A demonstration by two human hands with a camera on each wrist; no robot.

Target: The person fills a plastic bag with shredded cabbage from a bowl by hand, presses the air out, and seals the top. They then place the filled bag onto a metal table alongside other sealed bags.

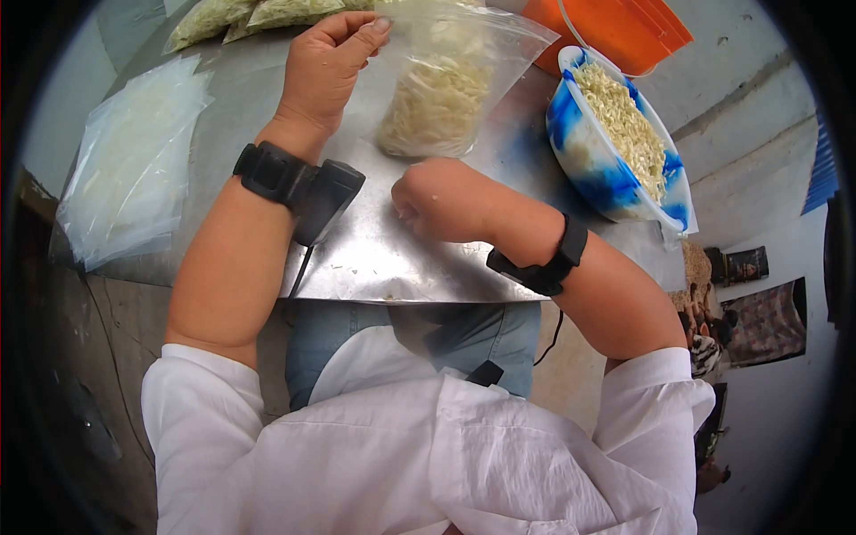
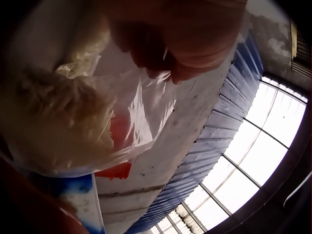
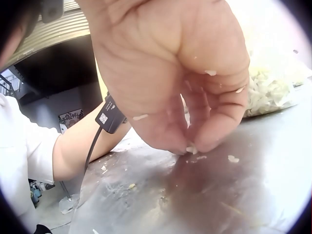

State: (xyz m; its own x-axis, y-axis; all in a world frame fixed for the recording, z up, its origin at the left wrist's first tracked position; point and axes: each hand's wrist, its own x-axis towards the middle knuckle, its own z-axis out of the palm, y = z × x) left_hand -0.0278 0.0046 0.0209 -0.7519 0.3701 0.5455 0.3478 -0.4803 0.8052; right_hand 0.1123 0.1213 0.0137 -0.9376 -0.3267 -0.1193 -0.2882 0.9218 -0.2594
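A clear zip bag (image 1: 441, 98) partly filled with pale vegetable shreds stands on the metal table (image 1: 357, 259). With thumb and fingers my left hand (image 1: 325, 67) pinches the upper edge of this bag; in the left wrist view its fingertips (image 2: 180, 73) meet the bag's thin plastic. Low over the table, on the near side of the bag, is my right hand (image 1: 446, 201). Its thumb and fingers curl together, and a small pale shred (image 3: 191, 149) shows between their tips in the right wrist view. Other bits cling to its skin.
A blue-and-white basin (image 1: 571, 134) of pale shreds stands at the right, with an orange bucket (image 1: 624, 36) behind it. Flat clear bags (image 1: 134, 160) lie at the left. Filled bags (image 1: 209, 22) sit at the back left. Loose bits (image 3: 233, 159) dot the metal surface.
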